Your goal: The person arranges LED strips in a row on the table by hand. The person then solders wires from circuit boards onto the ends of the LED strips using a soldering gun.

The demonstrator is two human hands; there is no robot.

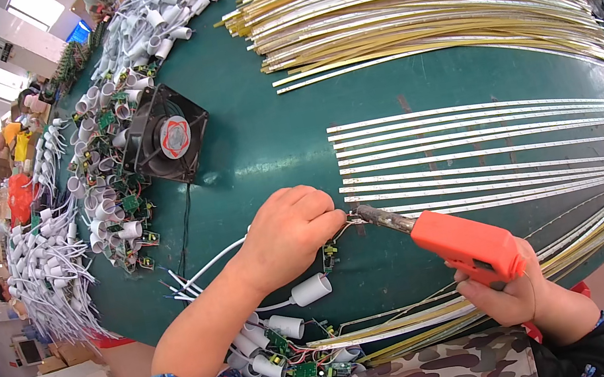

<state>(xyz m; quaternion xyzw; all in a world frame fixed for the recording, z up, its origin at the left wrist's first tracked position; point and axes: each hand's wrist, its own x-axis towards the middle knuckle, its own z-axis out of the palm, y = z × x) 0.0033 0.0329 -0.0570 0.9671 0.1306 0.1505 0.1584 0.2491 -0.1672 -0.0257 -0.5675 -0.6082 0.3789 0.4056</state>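
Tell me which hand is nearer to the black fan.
Left. The left hand is below and to the right of the black fan in the picture; the right hand is farther off, lower and further right, gripping the orange tool.

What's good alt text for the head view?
A person's right hand holds a red soldering gun, its tip beside the left hand, which seems to pinch thin wires near white strips on a green table. A black fan, white cylindrical housings and circuit boards sit to the left.
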